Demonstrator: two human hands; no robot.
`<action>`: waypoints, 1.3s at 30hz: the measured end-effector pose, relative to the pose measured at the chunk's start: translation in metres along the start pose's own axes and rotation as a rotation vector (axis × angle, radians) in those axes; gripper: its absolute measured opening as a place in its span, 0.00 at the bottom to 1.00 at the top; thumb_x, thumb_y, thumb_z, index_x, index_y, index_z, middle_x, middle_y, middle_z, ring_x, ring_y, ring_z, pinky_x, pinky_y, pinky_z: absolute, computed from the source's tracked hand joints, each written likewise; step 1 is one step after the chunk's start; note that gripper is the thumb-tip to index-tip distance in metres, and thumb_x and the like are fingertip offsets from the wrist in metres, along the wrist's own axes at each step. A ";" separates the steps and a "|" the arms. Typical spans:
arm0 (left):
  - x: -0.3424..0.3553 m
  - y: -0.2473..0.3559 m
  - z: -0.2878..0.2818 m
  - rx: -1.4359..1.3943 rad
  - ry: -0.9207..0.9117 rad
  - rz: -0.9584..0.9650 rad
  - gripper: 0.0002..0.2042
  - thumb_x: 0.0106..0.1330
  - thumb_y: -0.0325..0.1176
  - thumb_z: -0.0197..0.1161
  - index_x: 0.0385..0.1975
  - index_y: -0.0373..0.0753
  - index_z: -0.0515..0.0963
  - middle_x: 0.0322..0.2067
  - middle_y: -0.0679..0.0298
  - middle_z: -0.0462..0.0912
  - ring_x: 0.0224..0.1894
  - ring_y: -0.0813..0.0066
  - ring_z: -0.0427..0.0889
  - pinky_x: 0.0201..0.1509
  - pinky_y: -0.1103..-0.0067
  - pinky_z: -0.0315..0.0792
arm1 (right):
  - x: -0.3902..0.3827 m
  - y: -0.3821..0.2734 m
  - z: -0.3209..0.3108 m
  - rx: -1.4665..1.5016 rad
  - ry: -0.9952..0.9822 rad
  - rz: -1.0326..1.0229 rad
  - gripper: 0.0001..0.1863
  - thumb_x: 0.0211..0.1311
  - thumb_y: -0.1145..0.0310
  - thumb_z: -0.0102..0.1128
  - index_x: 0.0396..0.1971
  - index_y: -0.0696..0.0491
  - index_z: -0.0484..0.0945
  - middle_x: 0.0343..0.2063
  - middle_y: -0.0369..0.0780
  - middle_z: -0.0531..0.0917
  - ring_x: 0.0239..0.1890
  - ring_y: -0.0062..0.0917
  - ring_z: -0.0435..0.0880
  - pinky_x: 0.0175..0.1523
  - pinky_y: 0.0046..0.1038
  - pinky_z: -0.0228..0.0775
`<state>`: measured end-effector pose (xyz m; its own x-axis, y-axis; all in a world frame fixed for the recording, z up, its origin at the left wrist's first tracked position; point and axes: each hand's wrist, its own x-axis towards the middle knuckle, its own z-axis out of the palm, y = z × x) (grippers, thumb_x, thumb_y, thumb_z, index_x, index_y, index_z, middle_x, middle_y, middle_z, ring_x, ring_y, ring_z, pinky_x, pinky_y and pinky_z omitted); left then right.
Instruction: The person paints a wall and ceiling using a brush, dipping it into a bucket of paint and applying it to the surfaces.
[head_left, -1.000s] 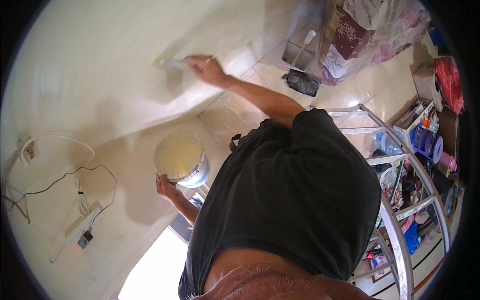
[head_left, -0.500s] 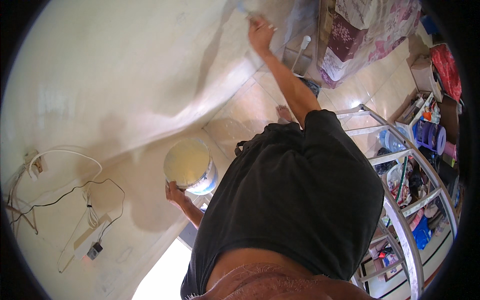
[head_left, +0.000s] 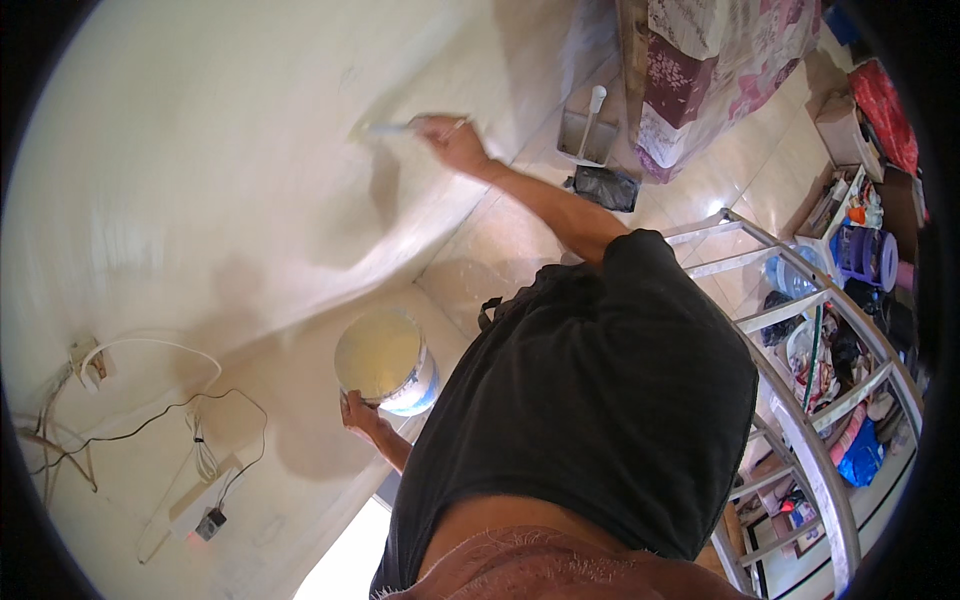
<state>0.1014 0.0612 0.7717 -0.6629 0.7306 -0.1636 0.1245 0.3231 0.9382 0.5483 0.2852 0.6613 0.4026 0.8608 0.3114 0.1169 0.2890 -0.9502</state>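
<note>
My right hand [head_left: 452, 142] is shut on a paintbrush [head_left: 392, 128], its blurred head against the pale wall [head_left: 240, 120] in the upper middle, with shadows around it. My left hand [head_left: 365, 418] grips the lower left rim of a white and blue bucket [head_left: 413, 390] of pale yellow paint [head_left: 372, 350], held beside my dark shorts or clothing.
An aluminium ladder [head_left: 838, 400] stands on my right, with piled boxes, bags and bottles [head_left: 865, 250] beyond. A tray with a white-handled tool [head_left: 585, 130] and a black bag [head_left: 607, 188] lie by flowered fabric [head_left: 730, 50]. Cables, socket [head_left: 88, 365] and plug are at left.
My right hand swung up and rightward along the wall, then came back down and left with the brush. The bucket and surroundings at left sit lower in the picture now.
</note>
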 end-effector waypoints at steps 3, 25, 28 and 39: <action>0.004 -0.008 0.000 -0.008 -0.011 -0.007 0.18 0.55 0.27 0.61 0.46 0.26 0.80 0.36 0.55 0.84 0.31 0.66 0.85 0.28 0.76 0.82 | 0.052 0.034 -0.098 -0.398 0.383 -0.165 0.09 0.63 0.72 0.66 0.42 0.55 0.86 0.40 0.43 0.88 0.40 0.26 0.87 0.45 0.27 0.78; -0.007 -0.001 0.047 -0.006 0.039 0.012 0.15 0.53 0.28 0.62 0.40 0.28 0.82 0.30 0.60 0.82 0.25 0.70 0.82 0.24 0.77 0.76 | 0.002 -0.029 -0.015 -0.108 -0.113 -0.196 0.11 0.65 0.74 0.63 0.46 0.58 0.82 0.44 0.47 0.87 0.46 0.37 0.87 0.52 0.32 0.79; -0.012 0.008 0.061 -0.008 -0.002 0.022 0.15 0.53 0.29 0.62 0.39 0.28 0.81 0.29 0.61 0.81 0.25 0.70 0.81 0.24 0.76 0.76 | 0.056 0.027 -0.071 0.182 0.010 0.011 0.12 0.65 0.73 0.65 0.47 0.57 0.83 0.43 0.41 0.87 0.45 0.24 0.84 0.51 0.26 0.76; -0.020 -0.007 0.060 -0.048 -0.005 -0.009 0.18 0.53 0.29 0.62 0.43 0.26 0.81 0.35 0.55 0.83 0.31 0.65 0.85 0.30 0.73 0.81 | 0.167 0.057 -0.278 -0.578 0.919 0.007 0.11 0.60 0.70 0.65 0.40 0.57 0.85 0.29 0.46 0.87 0.30 0.35 0.85 0.40 0.34 0.76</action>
<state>0.1577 0.0807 0.7504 -0.6605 0.7304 -0.1738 0.0826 0.3008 0.9501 0.8745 0.3292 0.6545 0.9028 0.1492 0.4033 0.4247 -0.1627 -0.8906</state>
